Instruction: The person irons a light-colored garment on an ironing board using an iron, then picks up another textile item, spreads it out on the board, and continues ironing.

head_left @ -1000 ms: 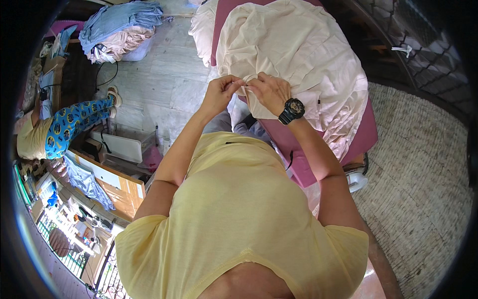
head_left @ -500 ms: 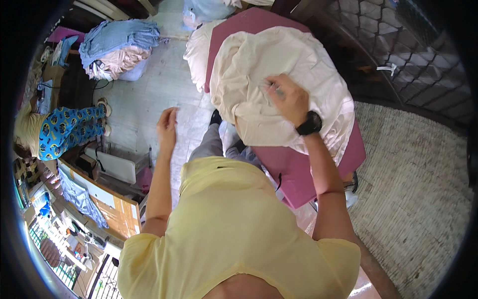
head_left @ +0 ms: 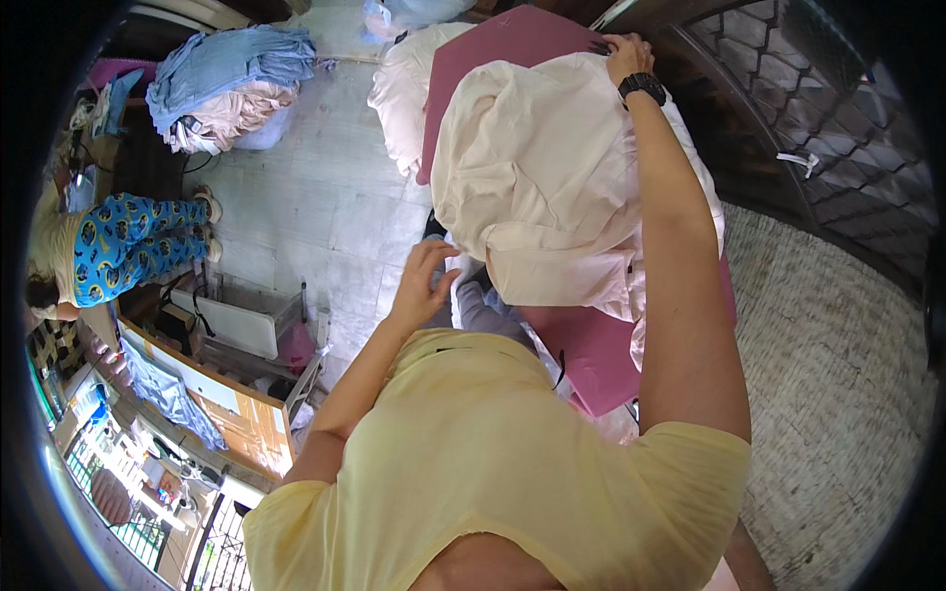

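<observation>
A large cream cloth lies in rumpled folds over a maroon padded ironing board, drooping past its near edge. At the board's far right edge, beyond most of the cloth, is my right hand, wearing a black watch. Its fingers are bent and closed beside a small dark item; what they hold is hidden. My left hand hovers left of the cloth's near fold, fingers curved and apart, with nothing in it.
Blue and pale clothes are piled at the far left. A person in blue patterned trousers stands at the left. A white pillow-like bundle sits beside the board. Right of it are a metal lattice gate and a woven mat.
My right hand has moved from the middle of the cloth to the board's far right edge. My left hand has come right and nearer, closer to the cloth.
</observation>
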`<state>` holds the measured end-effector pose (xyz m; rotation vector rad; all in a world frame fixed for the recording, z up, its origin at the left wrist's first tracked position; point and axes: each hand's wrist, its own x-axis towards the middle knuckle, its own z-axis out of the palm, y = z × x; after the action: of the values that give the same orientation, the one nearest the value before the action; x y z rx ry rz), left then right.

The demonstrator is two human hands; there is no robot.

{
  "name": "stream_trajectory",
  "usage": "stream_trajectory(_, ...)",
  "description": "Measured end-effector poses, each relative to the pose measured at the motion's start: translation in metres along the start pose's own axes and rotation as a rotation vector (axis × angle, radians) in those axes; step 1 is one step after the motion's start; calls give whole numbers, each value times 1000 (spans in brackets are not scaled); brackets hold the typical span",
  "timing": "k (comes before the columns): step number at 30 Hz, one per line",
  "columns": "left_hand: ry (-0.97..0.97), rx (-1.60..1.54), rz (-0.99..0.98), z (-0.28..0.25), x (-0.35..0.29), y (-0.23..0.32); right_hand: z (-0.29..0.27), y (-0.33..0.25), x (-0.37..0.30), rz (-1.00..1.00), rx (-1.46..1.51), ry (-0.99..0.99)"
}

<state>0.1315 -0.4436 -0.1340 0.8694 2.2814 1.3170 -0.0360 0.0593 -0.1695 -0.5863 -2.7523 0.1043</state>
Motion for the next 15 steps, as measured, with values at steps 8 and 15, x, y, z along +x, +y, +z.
stream_trajectory(8, -23, 9, -146, 41, 30, 14, -122, -95, -184, 65, 839, -147)
stream_trajectory(15, -113, -492, 16, 49, 17, 88, -215, -145, -329, -42, 916, -375)
